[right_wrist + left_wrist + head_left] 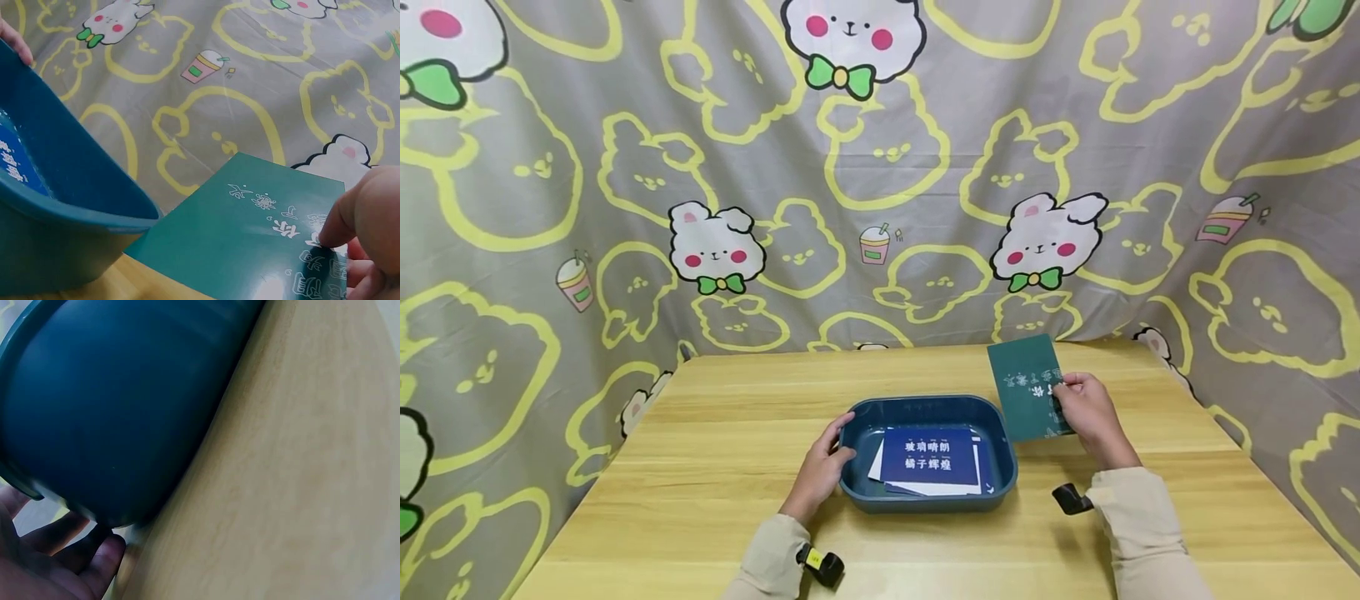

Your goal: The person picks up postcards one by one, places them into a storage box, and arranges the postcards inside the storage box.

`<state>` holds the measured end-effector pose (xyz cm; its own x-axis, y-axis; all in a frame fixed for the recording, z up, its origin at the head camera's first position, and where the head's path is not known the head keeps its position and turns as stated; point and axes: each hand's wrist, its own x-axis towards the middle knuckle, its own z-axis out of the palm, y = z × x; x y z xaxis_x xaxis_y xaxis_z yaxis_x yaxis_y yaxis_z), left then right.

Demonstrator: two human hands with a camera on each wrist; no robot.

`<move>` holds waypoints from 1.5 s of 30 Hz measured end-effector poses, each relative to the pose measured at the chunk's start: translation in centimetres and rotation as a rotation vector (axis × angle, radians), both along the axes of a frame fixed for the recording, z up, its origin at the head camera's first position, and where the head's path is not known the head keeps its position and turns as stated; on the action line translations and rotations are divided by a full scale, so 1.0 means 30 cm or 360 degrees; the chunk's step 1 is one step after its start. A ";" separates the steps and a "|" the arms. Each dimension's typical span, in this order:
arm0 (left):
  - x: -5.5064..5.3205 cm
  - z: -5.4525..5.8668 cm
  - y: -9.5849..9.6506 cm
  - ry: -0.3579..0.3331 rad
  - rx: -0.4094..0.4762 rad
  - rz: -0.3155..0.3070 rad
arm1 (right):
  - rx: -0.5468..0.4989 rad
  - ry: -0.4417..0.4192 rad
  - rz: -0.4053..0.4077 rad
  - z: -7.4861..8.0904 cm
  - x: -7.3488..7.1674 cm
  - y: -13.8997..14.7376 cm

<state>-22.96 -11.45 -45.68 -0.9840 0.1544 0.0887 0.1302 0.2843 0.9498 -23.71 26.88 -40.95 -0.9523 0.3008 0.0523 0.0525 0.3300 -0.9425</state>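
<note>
A dark blue plastic basin [928, 505] stands on the table, with several printed cards inside. The top one is a blue card [929, 457] with white Chinese characters. My left hand [818, 468] holds the basin at its left end; in the left wrist view its fingers [107, 559] lie against the outer wall. To the right of the basin, my right hand [1093, 417] pinches a green card [1022, 383] by its right edge, thumb on the printed face. White characters cover part of this card, which is tilted and close to the basin's right rim.
The light wooden table [730, 425] reaches back to a grey curtain [917, 275] patterned with yellow outlines and white rabbits. Beneath the blue card, white cards [877, 463] stick out. A black wrist camera [1071, 498] sits beside the right sleeve.
</note>
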 end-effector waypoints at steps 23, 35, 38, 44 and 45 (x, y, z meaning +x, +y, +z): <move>0.009 0.000 0.003 -0.0018 0.0019 0.0013 | 0.0324 0.0013 0.0543 0.078 -0.084 -0.132; -0.021 -0.048 -0.013 -0.0004 0.0019 0.0032 | 0.0586 0.0130 0.1084 0.040 -0.122 -0.254; -0.021 -0.048 -0.014 0.0001 0.0024 0.0020 | 0.0703 0.0186 0.1207 0.032 -0.130 -0.282; -0.020 -0.051 -0.014 0.0005 0.0014 0.0005 | 0.0836 0.0141 0.1278 0.005 -0.137 -0.327; -0.021 -0.051 -0.013 0.0012 0.0011 0.0005 | 0.0860 0.0140 0.1281 0.001 -0.137 -0.332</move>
<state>-23.58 -11.84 -47.22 -0.9838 0.1508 0.0969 0.1363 0.2783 0.9508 -27.83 16.92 -40.91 -0.8487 -0.5239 0.0728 -0.4414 0.6256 -0.6433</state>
